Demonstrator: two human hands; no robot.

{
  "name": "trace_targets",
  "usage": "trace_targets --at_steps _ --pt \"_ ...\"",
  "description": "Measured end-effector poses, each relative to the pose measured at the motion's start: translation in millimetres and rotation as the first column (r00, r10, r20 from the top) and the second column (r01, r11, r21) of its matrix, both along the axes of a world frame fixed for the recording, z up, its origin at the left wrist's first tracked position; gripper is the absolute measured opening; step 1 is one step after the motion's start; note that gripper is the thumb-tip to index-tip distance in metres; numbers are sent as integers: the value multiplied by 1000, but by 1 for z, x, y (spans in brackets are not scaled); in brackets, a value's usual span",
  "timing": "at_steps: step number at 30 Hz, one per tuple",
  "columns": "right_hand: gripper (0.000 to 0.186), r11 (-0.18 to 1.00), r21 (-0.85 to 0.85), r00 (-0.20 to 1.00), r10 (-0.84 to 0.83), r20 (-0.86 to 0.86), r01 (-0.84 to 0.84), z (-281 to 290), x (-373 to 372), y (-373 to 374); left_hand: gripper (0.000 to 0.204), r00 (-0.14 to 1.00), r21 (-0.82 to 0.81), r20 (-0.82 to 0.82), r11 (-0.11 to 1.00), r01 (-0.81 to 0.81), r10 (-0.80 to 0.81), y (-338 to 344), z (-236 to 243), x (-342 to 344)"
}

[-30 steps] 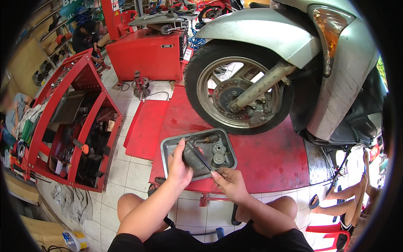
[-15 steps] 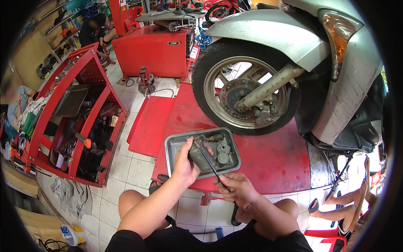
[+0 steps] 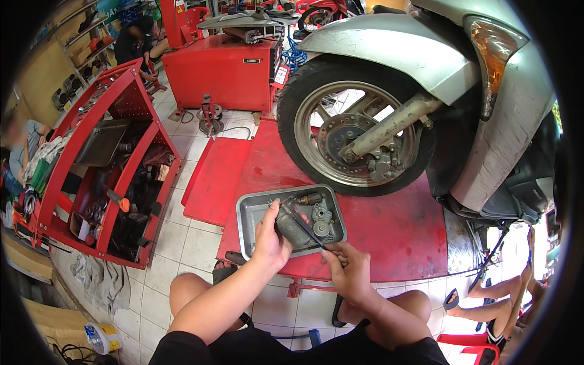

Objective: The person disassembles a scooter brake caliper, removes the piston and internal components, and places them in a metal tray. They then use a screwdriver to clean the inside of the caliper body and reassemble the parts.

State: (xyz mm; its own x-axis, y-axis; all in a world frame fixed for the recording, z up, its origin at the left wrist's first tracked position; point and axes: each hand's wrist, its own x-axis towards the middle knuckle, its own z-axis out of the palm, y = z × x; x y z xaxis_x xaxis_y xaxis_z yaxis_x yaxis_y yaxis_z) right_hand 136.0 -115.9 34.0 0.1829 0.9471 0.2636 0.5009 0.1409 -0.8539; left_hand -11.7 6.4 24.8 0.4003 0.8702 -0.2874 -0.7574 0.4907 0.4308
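- Left hand, near the tray's 7 o'clock: your fingers are wrapped around a dull grey metal part, thumb up along its side.
- Right hand, past the tray's 5 o'clock rim: your fingers are curled, pinching the near end of a thin dark rod.
- Rod slants from about 11 to 5 o'clock across the grey part; can't tell if it touches or enters it.
- Just changed: half a second ago the rod's near end ran through your right fingers toward 5 o'clock; now it meets your fingertips higher up, and the right hand sits slightly more toward 3. Left grip looks unchanged.
- Meaning, my read: the rod is being worked against a steadied part, mid-step.
- Grey part is above the metal tray, left of centre. Round metal piece lies at the tray's 4.
- Tray rests on the red surface; scooter wheel at 1, red tool cart at 10.
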Motion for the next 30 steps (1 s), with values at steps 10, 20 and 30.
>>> trace_targets --at_steps 10,20,30 --pt "22 695 -448 409 -237 -881 -562 28 15 5 50 982 100 -6 977 187 -188 1 -1 -10" --pt "18 995 -82 999 -48 14 49 10 -3 5 42 999 1 0 999 43 -43 0 -2 -8" --pt "19 990 -141 998 -3 57 11 20 1 5 47 999 -14 23 1000 27 -27 -8 -11 -4"
